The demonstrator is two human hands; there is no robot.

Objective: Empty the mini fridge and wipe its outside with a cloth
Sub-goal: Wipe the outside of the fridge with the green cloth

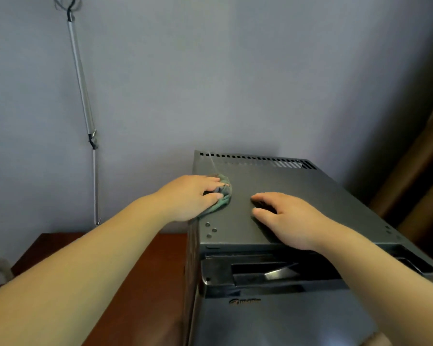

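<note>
Left hand (190,196): fingers curled over bunched cloth (226,196), pressing it onto fridge (298,186) top at the left edge, likely mid-wipe. Right hand (283,216): empty, fingers arched, resting mid-top toward the front edge, apparently steadying the fridge. Hands apart.
</note>
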